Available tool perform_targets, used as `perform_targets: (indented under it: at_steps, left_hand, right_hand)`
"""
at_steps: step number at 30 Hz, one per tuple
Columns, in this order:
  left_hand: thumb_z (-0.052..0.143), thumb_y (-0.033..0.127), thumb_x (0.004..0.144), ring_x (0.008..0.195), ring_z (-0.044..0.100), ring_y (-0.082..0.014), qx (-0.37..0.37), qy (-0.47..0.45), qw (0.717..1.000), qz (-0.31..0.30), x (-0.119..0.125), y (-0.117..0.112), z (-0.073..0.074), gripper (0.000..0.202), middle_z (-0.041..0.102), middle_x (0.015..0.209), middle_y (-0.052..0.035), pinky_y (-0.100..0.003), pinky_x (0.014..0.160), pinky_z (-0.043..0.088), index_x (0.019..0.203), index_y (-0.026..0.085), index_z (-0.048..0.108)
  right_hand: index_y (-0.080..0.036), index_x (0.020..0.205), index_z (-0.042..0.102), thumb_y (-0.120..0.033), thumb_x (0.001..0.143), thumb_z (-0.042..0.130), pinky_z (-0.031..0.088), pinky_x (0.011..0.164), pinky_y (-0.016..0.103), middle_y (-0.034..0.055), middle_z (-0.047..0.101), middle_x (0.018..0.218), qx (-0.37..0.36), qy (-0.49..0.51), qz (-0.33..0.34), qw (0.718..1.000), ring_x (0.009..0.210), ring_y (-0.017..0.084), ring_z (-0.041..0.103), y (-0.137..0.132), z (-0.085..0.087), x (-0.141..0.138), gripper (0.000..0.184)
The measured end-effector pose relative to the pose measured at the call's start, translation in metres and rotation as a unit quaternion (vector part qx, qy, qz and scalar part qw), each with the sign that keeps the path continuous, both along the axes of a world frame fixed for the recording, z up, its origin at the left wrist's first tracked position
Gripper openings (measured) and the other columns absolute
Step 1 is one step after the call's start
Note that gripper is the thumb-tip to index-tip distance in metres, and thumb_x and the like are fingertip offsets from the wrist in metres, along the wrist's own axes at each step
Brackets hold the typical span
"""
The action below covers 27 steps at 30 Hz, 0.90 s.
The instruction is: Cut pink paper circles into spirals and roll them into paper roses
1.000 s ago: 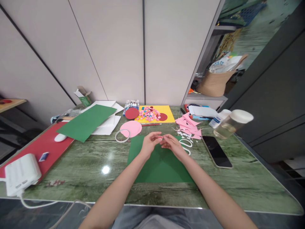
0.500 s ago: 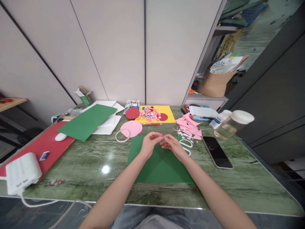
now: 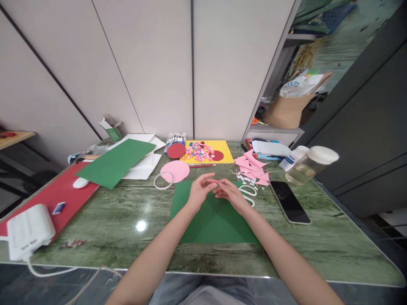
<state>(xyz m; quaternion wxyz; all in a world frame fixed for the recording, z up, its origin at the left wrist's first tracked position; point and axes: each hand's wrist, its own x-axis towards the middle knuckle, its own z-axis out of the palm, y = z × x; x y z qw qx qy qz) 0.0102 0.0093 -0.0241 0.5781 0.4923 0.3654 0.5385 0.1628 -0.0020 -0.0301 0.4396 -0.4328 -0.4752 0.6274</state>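
Note:
Both hands meet above a green paper sheet [image 3: 211,222] on the table. Between the fingertips is a small pinkish-red piece [image 3: 214,181], too small to make out in full. My left hand [image 3: 200,192] pinches it from the left. From the right, my right hand [image 3: 229,193] has its thumb and fingertips closed at the same piece. White scissors handles [image 3: 249,190] show just right of my right hand. Behind the hands, many pink, red and blue small rounds [image 3: 199,151] lie heaped on yellow paper [image 3: 226,148].
Pink paper circles [image 3: 178,170] and a white ring [image 3: 155,182] lie left of the hands. Pink scraps [image 3: 251,167], a phone [image 3: 290,202] and a lidded bottle [image 3: 311,165] stand or lie right. A power bank [image 3: 31,231] sits on red paper [image 3: 73,201] at far left.
My left index finger has lifted slightly away from the small piece. Both hands otherwise stay in the same place over the green sheet.

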Motion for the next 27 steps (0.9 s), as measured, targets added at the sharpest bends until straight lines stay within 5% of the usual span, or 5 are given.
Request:
perform_targets:
  at_steps: [14,27]
  left_hand:
    - [0.071,0.021,0.064,0.083,0.063,-0.0154,0.003,-0.039,0.999,-0.001,0.0048,-0.0035,0.0024,0.022,0.069,0.087,-0.0062,-0.031,0.082,0.046,0.083,0.015,0.061]
    - [0.071,0.026,0.063,0.080,0.062,-0.0162,-0.007,0.016,1.000,0.007,0.0045,-0.0066,0.0085,0.029,0.069,0.086,-0.0054,-0.031,0.080,0.046,0.090,0.017,0.067]
  right_hand:
    - [-0.021,0.089,0.057,-0.050,0.075,0.060,0.048,0.069,0.029,0.0024,0.067,0.077,-0.003,0.002,0.007,1.000,0.064,0.013,0.062,0.0004,-0.0009,-0.0018,0.032]
    - [-0.021,0.091,0.057,-0.048,0.076,0.059,0.048,0.069,0.029,0.0023,0.067,0.077,-0.003,-0.003,0.011,1.000,0.064,0.013,0.061,0.0011,-0.0034,-0.0016,0.032]
